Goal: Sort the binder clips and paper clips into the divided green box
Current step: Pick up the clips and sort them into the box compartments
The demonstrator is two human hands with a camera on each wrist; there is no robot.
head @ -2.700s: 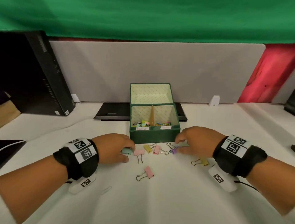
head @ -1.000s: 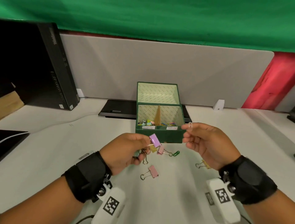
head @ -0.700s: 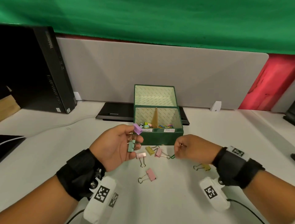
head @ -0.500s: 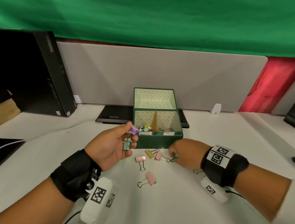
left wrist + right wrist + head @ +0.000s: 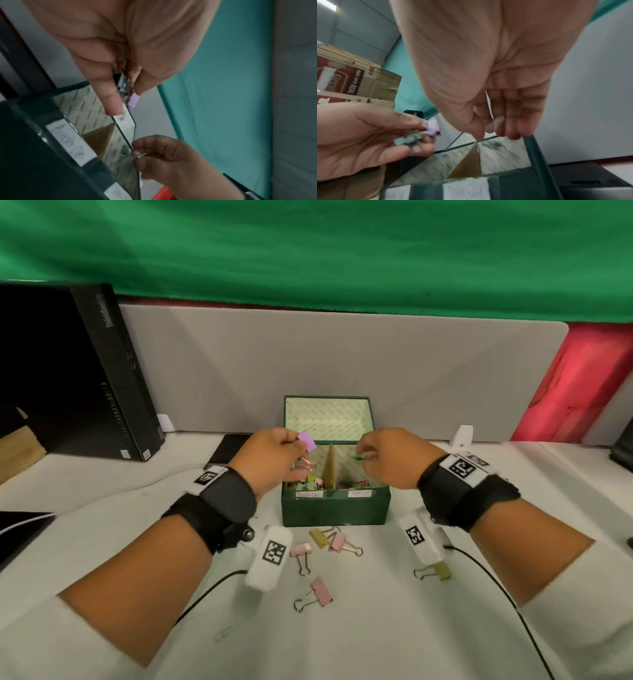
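The open green box (image 5: 335, 510) stands at mid-table, a cardboard divider (image 5: 330, 470) splitting it in two. My left hand (image 5: 298, 450) hovers over the left compartment and pinches a purple binder clip (image 5: 307, 441) (image 5: 133, 100). In the right wrist view it also holds a teal binder clip (image 5: 409, 139). My right hand (image 5: 364, 455) is over the right compartment and pinches a green paper clip (image 5: 358, 458). Several pink and yellow binder clips (image 5: 322, 590) lie on the table in front of the box. A white paper clip (image 5: 224, 633) lies nearer me.
A black computer tower (image 5: 85, 378) stands at the back left. A flat black device (image 5: 229, 446) lies behind the box, against a grey partition (image 5: 342, 354). Wrist-camera cables (image 5: 479, 573) trail over the table, and a yellow binder clip (image 5: 442, 571) lies at the right.
My right hand picked the green paper clip off the table and rose over the right compartment. My left hand carried its purple and teal clips up over the left compartment.
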